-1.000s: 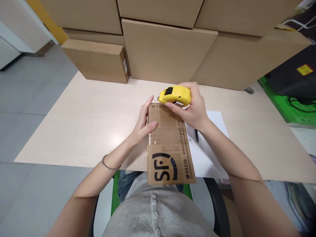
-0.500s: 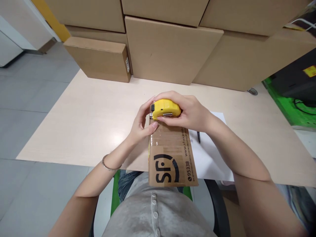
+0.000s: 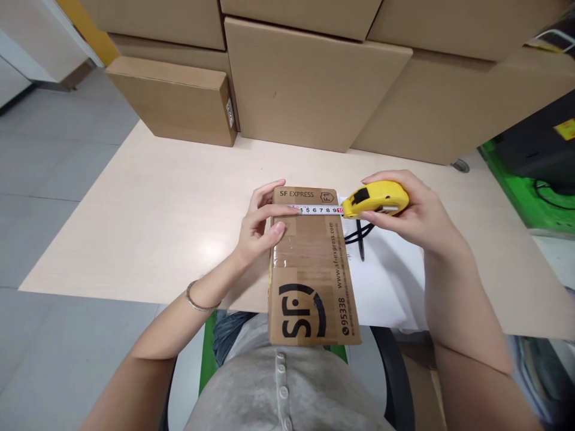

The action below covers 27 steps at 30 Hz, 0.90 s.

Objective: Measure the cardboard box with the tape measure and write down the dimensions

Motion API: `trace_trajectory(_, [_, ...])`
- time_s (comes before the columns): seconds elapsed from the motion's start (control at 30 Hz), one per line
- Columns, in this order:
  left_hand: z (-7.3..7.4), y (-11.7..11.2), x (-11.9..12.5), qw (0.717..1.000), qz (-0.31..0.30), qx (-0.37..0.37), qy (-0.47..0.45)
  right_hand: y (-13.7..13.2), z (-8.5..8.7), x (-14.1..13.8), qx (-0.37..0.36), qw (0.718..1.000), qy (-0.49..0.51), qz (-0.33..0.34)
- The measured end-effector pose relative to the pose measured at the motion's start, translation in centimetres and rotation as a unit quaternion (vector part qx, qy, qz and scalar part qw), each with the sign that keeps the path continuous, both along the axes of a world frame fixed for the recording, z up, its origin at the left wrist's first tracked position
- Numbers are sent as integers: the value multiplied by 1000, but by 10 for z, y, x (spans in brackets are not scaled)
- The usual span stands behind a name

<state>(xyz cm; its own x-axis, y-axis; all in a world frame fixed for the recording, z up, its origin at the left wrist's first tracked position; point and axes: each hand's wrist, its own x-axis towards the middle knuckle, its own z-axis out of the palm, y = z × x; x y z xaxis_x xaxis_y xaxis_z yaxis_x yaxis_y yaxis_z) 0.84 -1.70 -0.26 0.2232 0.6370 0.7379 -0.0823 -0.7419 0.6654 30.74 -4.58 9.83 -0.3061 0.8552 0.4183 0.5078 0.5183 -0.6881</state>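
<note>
Likely measuring box (image 3: 312,260): left hand (image 3: 258,230) half-curled round 10-o'clock edge, touching blade (image 3: 318,210); right hand (image 3: 420,212) closed round tape measure (image 3: 381,199), 1–2 o'clock. Next probably needs blade steady.

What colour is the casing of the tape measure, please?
The tape measure's casing is mostly yellow, with some black; it shows best in the head view.

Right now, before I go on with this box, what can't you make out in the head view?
- Tape blade's starting end: head view, covered by the left hand's fingers.
- Some of the right hand's fingers: head view, hidden behind the yellow tape measure.
- Underside of the SF Express box: head view, hidden by its top face.
- Tops of the stacked cardboard boxes: head view, cut off by the upper edge.
</note>
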Motion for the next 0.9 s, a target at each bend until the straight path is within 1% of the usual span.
trace_trajectory(0.2, [0,-1,-1,1000,-3,-13,-8,4,-3,-8,-8,1000,9,-1])
trace_trajectory(0.37, [3,-3,-1,1000,1,-18,13,2,-3,-6,3,1000,7,-3])
trace_trajectory(0.43, [3,-6,-2,999,-5,-44,3,1,-2,-6,13,1000,1,0])
trace_trajectory(0.5, [3,-7,-2,996,-19,-87,-28,2,-1,-10,28,1000,1,4])
trace_trajectory(0.6, [0,-6,-1,990,-36,-125,-59,7,2,-28,61,998,23,22])
trace_trajectory(0.7, [-1,-4,0,988,-46,-131,-67,14,1,-58,92,994,40,42])
trace_trajectory(0.77, [1,-5,-1,986,-55,-139,-78,17,-1,-78,102,993,51,38])
trace_trajectory(0.83, [3,-9,-8,980,-52,-168,-87,16,-5,-91,92,992,90,18])
trace_trajectory(0.9, [5,-17,-22,971,-27,-220,-89,11,-10,-95,47,986,158,-8])
